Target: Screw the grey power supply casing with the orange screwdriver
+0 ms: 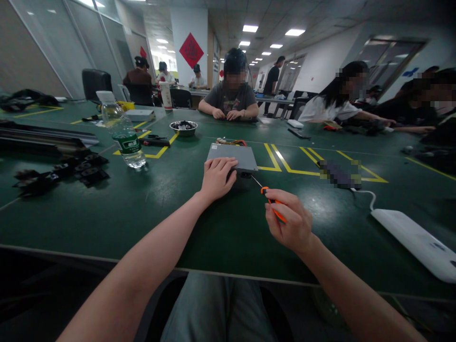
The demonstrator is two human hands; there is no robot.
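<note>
A grey metal power supply unit [244,154] lies on the green table, with coloured wires at its far side and a black socket [245,175] in its near face. My left hand [218,178] grips its left part, fingers across the top and thumb at the near edge. In my right hand [290,221] is an orange and black screwdriver [264,190], fingers wrapped round its handle. The thin shaft points up and left, its tip at the near face just right of the socket. Whether the tip sits in a screw is too small to tell.
Left of me stand a water bottle [126,137] and black parts [60,173]. Farther back is a metal bowl [183,128] of small pieces. At right lie a white power bank [413,242] with a cable and a dark phone-like object [338,174]. A person [231,92] sits opposite.
</note>
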